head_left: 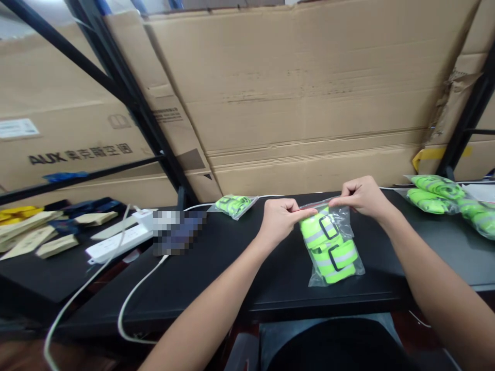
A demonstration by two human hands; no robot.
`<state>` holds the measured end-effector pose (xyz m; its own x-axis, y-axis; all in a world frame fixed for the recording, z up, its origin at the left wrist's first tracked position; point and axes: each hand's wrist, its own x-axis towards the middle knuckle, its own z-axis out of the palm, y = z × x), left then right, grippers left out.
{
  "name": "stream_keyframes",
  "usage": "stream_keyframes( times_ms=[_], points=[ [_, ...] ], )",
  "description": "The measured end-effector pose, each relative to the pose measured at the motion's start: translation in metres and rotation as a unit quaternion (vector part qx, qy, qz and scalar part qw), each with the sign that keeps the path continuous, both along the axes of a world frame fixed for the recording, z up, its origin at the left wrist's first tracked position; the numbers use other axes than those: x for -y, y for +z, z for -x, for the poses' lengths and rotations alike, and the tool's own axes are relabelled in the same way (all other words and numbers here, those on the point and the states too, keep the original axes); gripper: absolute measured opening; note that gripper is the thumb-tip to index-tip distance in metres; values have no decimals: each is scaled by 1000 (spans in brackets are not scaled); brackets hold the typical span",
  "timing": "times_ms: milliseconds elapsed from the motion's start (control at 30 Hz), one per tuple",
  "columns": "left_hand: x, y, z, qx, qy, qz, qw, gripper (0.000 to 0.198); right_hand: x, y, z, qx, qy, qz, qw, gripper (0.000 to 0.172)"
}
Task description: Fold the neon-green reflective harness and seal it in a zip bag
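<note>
A clear zip bag (315, 281) hangs between my hands over the black table. Inside it sit rolled neon-green reflective straps (330, 250) with grey stripes and black buckles. My left hand (277, 221) pinches the left end of the bag's red-lined top edge, thumb pointing right. At the right end, my right hand (359, 198) has its thumb and curled fingers closed on the same edge. Whether the zip is fully pressed together cannot be made out.
More bagged green straps lie at the right (436, 193), and one such bag (233, 205) rests at the back. A white power strip (118, 242) with cables, a blurred-out object (180, 232) and paper-banded packets (58, 246) are at left. Cardboard (309, 93) stands behind the black table (232, 263).
</note>
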<state>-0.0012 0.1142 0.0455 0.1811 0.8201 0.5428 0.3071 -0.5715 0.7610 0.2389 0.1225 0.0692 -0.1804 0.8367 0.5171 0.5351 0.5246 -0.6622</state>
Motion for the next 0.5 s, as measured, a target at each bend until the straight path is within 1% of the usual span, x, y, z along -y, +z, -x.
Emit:
stream_keyframes(
  times_ms=[67,100,167,200,267,300,333,367,433,500],
  points=[
    [-2,-10,-1,26,5,46,999,57,-2,-1,-2,2,-47,-51,998,42],
    [-3,-16,-1,44,13,72,996,56,2,-1,-1,-1,-75,-80,994,36],
    [-4,-28,-4,88,26,124,988,55,19,-5,4,-1,-115,-113,987,28],
    [-4,-34,-6,110,24,148,983,56,33,-10,9,4,-120,-113,986,30],
    [-3,-42,-11,149,1,185,972,52,63,-26,21,64,-115,-99,986,43],
    [-2,-45,-13,166,-17,196,966,46,77,-36,28,114,-105,-84,984,51],
    [-2,-47,-15,182,-37,205,961,39,89,-47,33,148,-108,-76,980,62],
    [-1,-48,-17,196,-58,214,955,36,98,-58,37,175,-111,-59,976,69],
    [-1,-47,-19,209,-98,237,944,50,107,-74,41,191,-139,-25,971,65],
    [-2,-45,-18,185,-131,261,939,58,106,-81,35,205,-157,-14,966,59]
  ],
)
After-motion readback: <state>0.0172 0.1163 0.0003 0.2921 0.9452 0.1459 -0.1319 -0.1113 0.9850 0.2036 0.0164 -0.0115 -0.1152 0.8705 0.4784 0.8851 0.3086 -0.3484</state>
